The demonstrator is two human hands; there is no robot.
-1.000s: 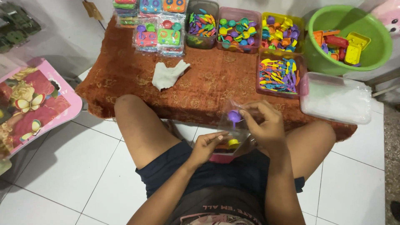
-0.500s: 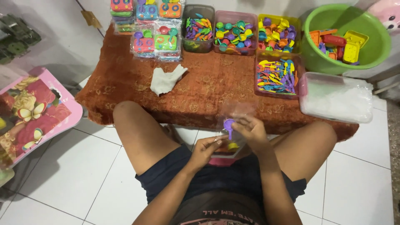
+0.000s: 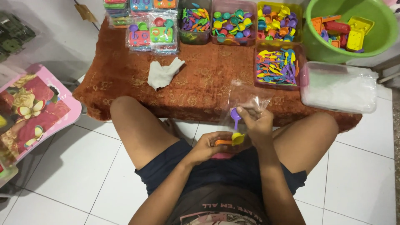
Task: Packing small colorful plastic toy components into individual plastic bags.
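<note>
My right hand [image 3: 259,123] holds a small clear plastic bag [image 3: 246,100] upright above my lap, with a purple toy spoon [image 3: 234,116] in it. My left hand [image 3: 208,144] sits just below, pinching small toy pieces, a yellow one [image 3: 238,138] and an orange one [image 3: 223,142], at the bag's lower edge. Both hands hover over my lap between my knees, near the front edge of a low table covered in rust-brown cloth [image 3: 200,83].
Clear boxes of mixed coloured toy utensils [image 3: 235,21] line the table's back, another box [image 3: 277,66] sits right. Packed toy sets [image 3: 152,35], a white rag [image 3: 163,74], a lidded box of white stuff [image 3: 339,87], a green basin [image 3: 348,25] and a pink tray [image 3: 29,112] surround.
My hands have lowered toward my lap with the bag. The left hand now shows yellow and orange pieces at the bag's bottom.
</note>
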